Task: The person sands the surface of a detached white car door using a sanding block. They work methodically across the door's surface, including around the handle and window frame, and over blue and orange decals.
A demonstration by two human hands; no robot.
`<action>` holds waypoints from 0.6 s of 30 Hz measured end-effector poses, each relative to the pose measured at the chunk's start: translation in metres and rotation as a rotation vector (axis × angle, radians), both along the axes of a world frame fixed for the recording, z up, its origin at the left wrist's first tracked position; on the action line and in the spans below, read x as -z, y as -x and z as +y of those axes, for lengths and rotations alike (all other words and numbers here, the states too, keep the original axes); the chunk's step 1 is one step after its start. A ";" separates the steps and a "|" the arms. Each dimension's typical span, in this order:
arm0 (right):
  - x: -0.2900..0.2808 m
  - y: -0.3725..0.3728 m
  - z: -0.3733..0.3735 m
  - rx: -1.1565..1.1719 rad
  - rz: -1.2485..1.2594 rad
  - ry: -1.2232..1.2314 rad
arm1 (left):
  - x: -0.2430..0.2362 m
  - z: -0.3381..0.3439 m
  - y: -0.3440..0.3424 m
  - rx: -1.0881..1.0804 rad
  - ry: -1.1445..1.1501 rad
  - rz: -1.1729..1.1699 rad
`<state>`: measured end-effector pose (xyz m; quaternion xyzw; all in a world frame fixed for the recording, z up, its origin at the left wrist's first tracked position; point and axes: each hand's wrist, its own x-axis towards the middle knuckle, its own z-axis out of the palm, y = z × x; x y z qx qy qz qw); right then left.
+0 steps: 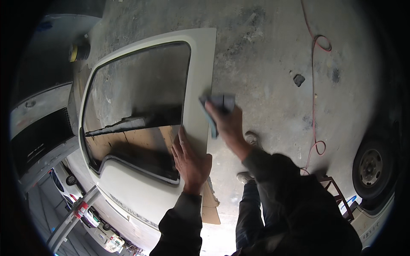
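A cream-white vehicle door panel (198,64) with a dark-edged window opening fills the middle left, over sheets of cardboard (212,211). My left hand (191,164) rests open on the panel's frame beside the window, fingers stretched toward the far end. My right hand (227,126) grips a dark grey and bluish pad (220,101), which looks like a sanding pad, at the outer edge of that frame; I cannot tell whether it touches the surface. The pad is slightly blurred.
My legs and shoes stand below on the concrete floor (265,51). A red hose (313,85) runs at the right, near a dark lump (299,80), a wheel (370,166) and a metal stand (333,187). A yellow-black object (77,53), metal framework and parked cars (64,183) are at the left.
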<state>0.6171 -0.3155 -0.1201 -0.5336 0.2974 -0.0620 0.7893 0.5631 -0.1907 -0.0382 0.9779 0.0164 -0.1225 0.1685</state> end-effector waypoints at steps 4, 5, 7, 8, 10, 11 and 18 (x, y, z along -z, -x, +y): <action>0.004 -0.023 -0.014 0.001 0.007 -0.007 | 0.004 0.002 0.004 0.030 0.009 -0.032; 0.008 -0.053 -0.025 0.062 0.025 -0.020 | 0.004 0.002 0.005 0.034 0.018 -0.042; 0.014 -0.108 -0.061 0.011 0.131 0.039 | 0.004 -0.001 0.003 0.034 0.024 -0.026; 0.024 -0.133 -0.074 0.065 0.124 0.099 | 0.005 -0.003 0.002 0.036 0.025 -0.022; 0.052 -0.179 -0.100 0.094 0.162 0.258 | 0.005 -0.006 0.002 0.032 0.044 -0.009; 0.065 -0.194 -0.107 0.063 0.206 0.351 | 0.003 -0.005 0.003 0.022 0.053 0.000; 0.023 -0.225 -0.150 -0.187 0.232 1.221 | 0.000 0.003 0.005 0.098 0.094 -0.097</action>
